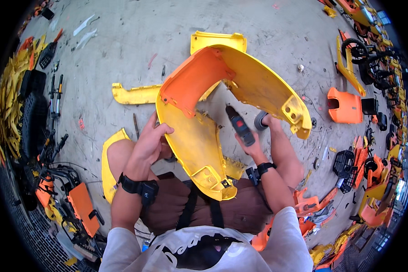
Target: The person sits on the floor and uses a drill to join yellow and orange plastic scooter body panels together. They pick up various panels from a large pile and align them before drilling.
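Plastic shell (199,140), yellow outside and orange on its inner face, curves in a broad horseshoe over the seated person's knees; one leg ends in a boxed mount above the lap, the other arcs up and right to a second mount. The left hand (152,140) lies on the shell's left edge, fingers curled over the rim and gripping it. The right hand (254,147) is closed around the handle of a cordless screwdriver (240,124), dark grey with a red switch, whose nose points up into the gap between the shell's two legs, near the inner wall; whether the bit touches the plastic cannot be told. Both wrists carry black straps. A grey round piece (260,120) sits just beside the right hand's fingers. On the concrete floor (136,41) behind the shell lie a yellow strip (136,94) and a yellow panel (217,41). Farther right rests an orange cover (344,106), and heaps of yellow and orange plastic parts (13,95) line both sides.
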`<state>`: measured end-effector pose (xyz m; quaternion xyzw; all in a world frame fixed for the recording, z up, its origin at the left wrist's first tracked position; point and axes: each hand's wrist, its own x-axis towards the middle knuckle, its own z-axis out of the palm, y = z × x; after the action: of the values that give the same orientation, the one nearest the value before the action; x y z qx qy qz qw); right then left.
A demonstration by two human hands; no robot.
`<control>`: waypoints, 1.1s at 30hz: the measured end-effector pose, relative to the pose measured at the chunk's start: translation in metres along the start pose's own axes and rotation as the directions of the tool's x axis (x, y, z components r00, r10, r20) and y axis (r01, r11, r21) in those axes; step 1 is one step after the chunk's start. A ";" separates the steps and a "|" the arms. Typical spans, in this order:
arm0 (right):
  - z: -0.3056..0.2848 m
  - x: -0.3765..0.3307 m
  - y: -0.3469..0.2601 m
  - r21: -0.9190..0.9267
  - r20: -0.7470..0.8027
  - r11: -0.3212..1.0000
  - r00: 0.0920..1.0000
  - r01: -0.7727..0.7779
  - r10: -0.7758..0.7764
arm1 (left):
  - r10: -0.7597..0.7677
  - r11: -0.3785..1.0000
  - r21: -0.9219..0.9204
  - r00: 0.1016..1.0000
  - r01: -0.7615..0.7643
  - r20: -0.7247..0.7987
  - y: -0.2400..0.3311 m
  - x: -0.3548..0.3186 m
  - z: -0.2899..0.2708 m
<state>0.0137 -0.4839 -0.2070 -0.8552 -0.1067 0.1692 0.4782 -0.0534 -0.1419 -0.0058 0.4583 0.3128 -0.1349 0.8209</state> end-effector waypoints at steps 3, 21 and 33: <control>0.013 -0.011 0.015 -0.321 0.004 0.886 0.935 -0.334 0.354 | 0.091 0.994 -0.061 0.996 -0.091 -0.015 -0.004 0.008 -0.009; 0.074 -0.049 0.095 -0.845 -0.071 0.459 0.908 -0.275 0.412 | -0.079 0.972 -0.230 0.993 0.056 -0.092 0.006 0.011 -0.032; 0.027 0.014 0.061 -0.375 0.145 0.822 0.849 -0.428 0.508 | -0.031 0.970 -0.244 0.995 0.006 -0.098 0.007 0.010 -0.048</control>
<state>0.0176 -0.4892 -0.2747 -0.8956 0.0248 0.3631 0.2558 -0.0605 -0.0976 -0.0260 0.3573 0.3723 -0.0800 0.8528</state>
